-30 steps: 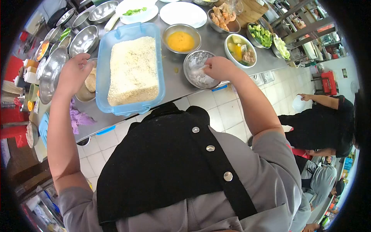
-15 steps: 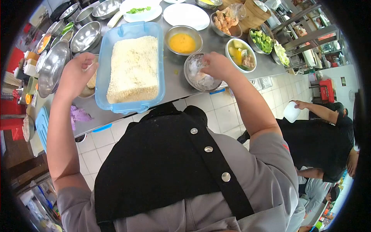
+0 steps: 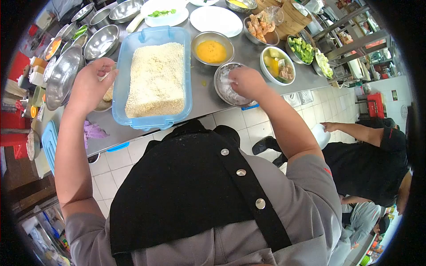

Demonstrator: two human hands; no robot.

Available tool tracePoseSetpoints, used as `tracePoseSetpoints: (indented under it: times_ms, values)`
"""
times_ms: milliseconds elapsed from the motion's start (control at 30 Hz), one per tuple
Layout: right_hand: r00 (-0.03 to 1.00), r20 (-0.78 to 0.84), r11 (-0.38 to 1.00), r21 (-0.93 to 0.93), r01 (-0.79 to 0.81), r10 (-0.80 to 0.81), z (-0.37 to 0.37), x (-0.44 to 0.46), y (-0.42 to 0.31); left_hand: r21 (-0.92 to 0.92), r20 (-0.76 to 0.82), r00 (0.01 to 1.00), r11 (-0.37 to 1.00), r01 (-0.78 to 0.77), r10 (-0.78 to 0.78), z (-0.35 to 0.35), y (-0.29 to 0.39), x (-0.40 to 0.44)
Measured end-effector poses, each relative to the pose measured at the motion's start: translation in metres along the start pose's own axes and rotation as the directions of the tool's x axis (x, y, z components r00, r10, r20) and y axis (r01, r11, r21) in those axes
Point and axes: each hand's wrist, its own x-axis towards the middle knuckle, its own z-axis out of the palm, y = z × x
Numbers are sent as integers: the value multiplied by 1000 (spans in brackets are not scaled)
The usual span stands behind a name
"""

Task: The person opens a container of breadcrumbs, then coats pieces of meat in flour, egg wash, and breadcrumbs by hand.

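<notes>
A metal bowl (image 3: 219,91) of white powder sits near the table edge. My right hand (image 3: 249,83) reaches over it with curled, closed fingers; the white-dusted fingertips hide whatever they may hold. My left hand (image 3: 92,82) hovers above a metal bowl (image 3: 103,106) with pale, crumb-coated food, mostly covered by the hand; its thumb and fingers are bent but apart. Between my hands stands a blue plastic tub (image 3: 188,80) heaped with pale breadcrumbs (image 3: 155,77). Behind the powder bowl is a metal bowl (image 3: 195,55) of beaten egg (image 3: 211,52).
On the right are a white bowl (image 3: 279,81) with yellow pieces in liquid, a bowl of orange-coated meat (image 3: 261,27) and chopped green vegetables (image 3: 301,49). Stacked metal bowls (image 3: 65,80) crowd the left. A purple cloth (image 3: 94,129) lies by the edge. A co-worker (image 3: 364,164) stands at right.
My right hand has shifted slightly lower over the powder, with its fingers drawn closer together. My left hand stays nearly in place. The co-worker's hand with the white container has moved left.
</notes>
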Motion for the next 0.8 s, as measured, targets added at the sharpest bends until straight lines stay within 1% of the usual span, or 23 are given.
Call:
tracePoseSetpoints:
  times_ms: [33, 67, 100, 133, 167, 267, 300, 333, 367, 467, 567, 600, 700, 733, 800]
  values:
    - [993, 39, 977, 178, -119, 113, -14, -1, -4, -1, -8, 1000, 1000, 3, -3, 0, 0, -1]
    - [972, 97, 909, 343, -236, 215, -22, -2, -5, -17, -3, 1000, 1000, 3, -3, -1, 1, -1]
    - [954, 197, 776, 555, -300, 227, -24, -1, -2, -35, 2, 1000, 999, 5, -5, -3, 4, -3]
    - [930, 298, 588, 722, -366, 213, -24, 0, 2, -53, 9, 1000, 999, 8, -8, -4, 5, -4]
    - [904, 391, 358, 830, -428, 173, -22, 1, 5, -54, 12, 1000, 999, -4, 4, -3, 4, -5]
    - [894, 339, 654, 611, -447, 294, 8, 9, 18, -55, 17, 999, 998, -30, 31, -1, 2, -4]
    - [925, 211, 794, 475, -379, 315, 15, 10, 17, -55, 22, 999, 998, -30, 32, -1, 3, -4]
    - [949, 79, 898, 307, -316, 307, 22, 10, 16, -55, 27, 999, 998, -32, 33, -1, 4, -4]
    - [962, -49, 958, 118, -261, 269, 27, 10, 16, -49, 32, 999, 999, -18, 20, -2, 4, -4]
    - [966, -69, 965, 102, -242, 250, 26, 9, 19, -29, 38, 999, 999, 15, -14, -5, 7, -4]
    - [977, -29, 944, 266, -196, 211, -11, 7, 11, -20, 33, 999, 999, 34, -33, -9, 11, -9]
    - [974, -52, 923, 335, -190, 219, -22, 8, 11, -28, 34, 999, 999, 39, -38, -9, 11, -11]
    - [969, -126, 907, 394, -150, 215, -64, 27, 1, -48, 25, 998, 997, 53, -52, -9, 9, -14]
    - [962, -125, 924, 330, -192, 244, -72, 39, 3, -53, 20, 998, 997, 57, -56, -9, 8, -15]
    - [955, -191, 952, 248, -178, 228, -76, 62, -1, -57, 4, 999, 997, 53, -53, -9, 9, -17]
